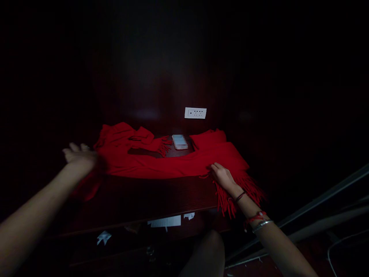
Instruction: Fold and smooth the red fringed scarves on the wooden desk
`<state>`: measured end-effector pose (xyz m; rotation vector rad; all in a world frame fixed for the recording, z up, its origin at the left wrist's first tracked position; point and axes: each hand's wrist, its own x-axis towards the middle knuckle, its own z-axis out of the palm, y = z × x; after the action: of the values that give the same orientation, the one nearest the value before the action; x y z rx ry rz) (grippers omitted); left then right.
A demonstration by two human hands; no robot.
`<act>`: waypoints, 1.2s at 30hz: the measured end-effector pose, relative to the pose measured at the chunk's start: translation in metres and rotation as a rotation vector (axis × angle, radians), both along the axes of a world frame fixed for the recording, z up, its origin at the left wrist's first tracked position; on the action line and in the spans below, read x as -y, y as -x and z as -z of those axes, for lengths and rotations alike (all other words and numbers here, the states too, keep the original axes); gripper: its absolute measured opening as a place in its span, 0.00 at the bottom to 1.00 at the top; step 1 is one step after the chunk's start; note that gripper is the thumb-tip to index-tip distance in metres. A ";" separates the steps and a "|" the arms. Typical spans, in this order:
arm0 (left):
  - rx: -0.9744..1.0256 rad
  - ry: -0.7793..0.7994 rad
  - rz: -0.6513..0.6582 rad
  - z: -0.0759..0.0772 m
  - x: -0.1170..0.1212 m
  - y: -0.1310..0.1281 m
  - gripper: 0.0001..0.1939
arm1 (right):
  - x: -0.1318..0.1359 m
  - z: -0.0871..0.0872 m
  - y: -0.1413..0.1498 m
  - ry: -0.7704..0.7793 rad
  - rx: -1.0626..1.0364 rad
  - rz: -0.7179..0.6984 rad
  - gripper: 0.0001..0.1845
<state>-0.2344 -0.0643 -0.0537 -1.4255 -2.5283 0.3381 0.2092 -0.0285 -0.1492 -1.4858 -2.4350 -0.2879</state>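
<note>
A red scarf with fringed ends lies in a loose bent band across a dark wooden surface. At the scarf's left end is my left hand, slightly blurred, its fingers spread apart and nothing visible in them. My right hand is closed on the scarf's front edge towards the right, just above the fringe that hangs down there. The other fringed end rests further back, beside a pale, pixelated rectangular item.
A white socket panel is on the dark back wall. Below the surface's front edge are pale paper scraps and another torn piece. My knee shows at the bottom. A pale rail runs diagonally at the right.
</note>
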 end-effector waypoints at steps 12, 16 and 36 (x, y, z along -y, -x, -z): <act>0.289 -0.187 1.349 0.099 -0.044 -0.250 0.15 | -0.006 0.004 -0.024 -0.087 -0.137 -0.056 0.10; 0.229 -0.225 1.332 0.110 -0.052 -0.261 0.11 | -0.010 0.006 -0.036 -0.128 -0.012 0.025 0.09; 0.079 -0.315 1.258 0.113 -0.056 -0.259 0.15 | -0.021 0.018 -0.054 -0.256 -0.145 -0.048 0.09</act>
<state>0.0244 -0.0084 -0.1669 -2.4626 -1.1831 -0.3267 0.2631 -0.0073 -0.1676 -1.2906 -2.2213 -0.4469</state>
